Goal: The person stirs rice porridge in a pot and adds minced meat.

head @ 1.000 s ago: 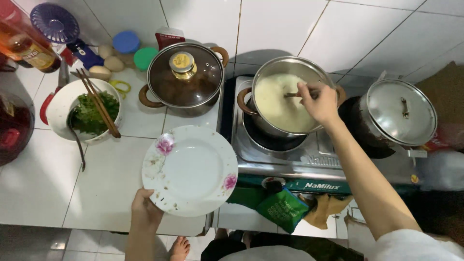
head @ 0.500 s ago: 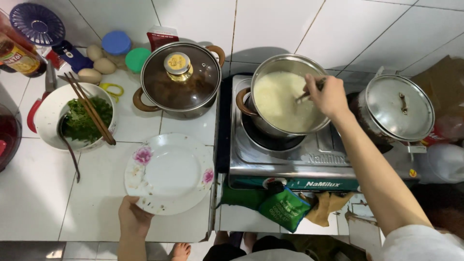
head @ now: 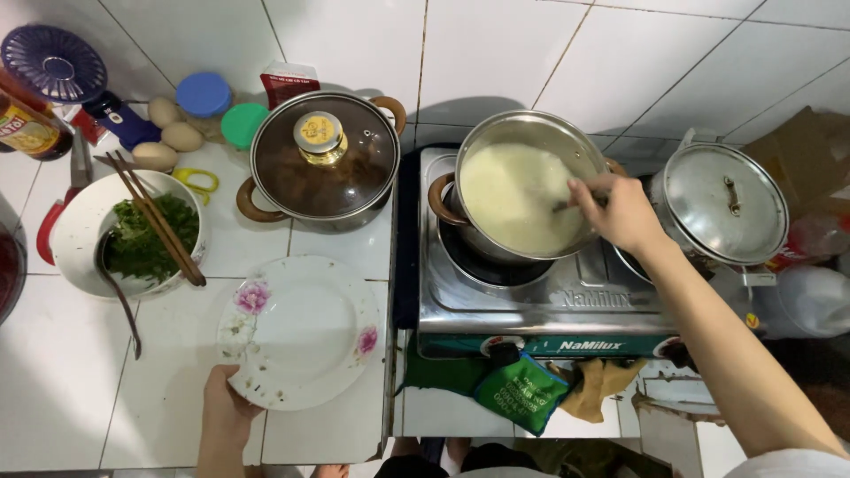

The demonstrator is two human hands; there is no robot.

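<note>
My left hand [head: 228, 409] carries the flowered plate [head: 301, 332] down toward 7 o'clock, and it now sits lower over the table [head: 62, 389], closer to the bowl of greens [head: 133, 232]. My right hand [head: 624, 212] slides from 12 toward 3 o'clock along the rim of the pot of pale liquid [head: 518, 190].

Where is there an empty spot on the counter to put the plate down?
Bare tile shows below the white bowl, left of the plate held by the left hand. A smaller patch lies between plate and lidded pot. The back left corner is crowded with eggs, jar lids and bottles.
</note>
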